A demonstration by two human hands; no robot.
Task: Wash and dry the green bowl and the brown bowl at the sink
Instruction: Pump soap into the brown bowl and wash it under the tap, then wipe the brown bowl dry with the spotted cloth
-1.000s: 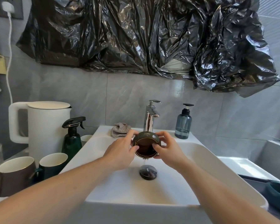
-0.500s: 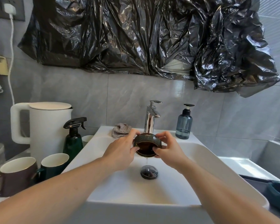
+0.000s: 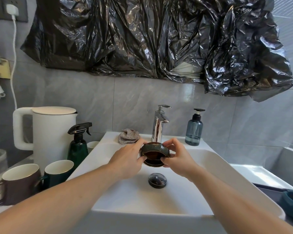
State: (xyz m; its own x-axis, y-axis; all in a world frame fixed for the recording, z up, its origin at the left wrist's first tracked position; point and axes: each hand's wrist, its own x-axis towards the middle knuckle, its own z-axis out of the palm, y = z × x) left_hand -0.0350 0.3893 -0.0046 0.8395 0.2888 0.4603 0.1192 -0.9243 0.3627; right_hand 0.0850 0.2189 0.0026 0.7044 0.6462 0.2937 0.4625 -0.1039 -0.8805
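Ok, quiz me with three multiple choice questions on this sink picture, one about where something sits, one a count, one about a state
1. Where does the crumpled cloth lie?
A. on the sink ledge left of the tap
B. in the basin over the drain
C. on top of the kettle

2. How many mugs stand left of the sink?
A. one
B. two
C. four

3. How is the brown bowl held?
A. by the left hand alone
B. it rests in the basin, untouched
C. by both hands, tilted over the basin

Answers:
1 A, the cloth sits on the sink ledge beside the tap.
2 B, a brown mug and a green mug stand there.
3 C, the left hand and right hand grip the brown bowl at its rim, its opening tipped toward the camera.
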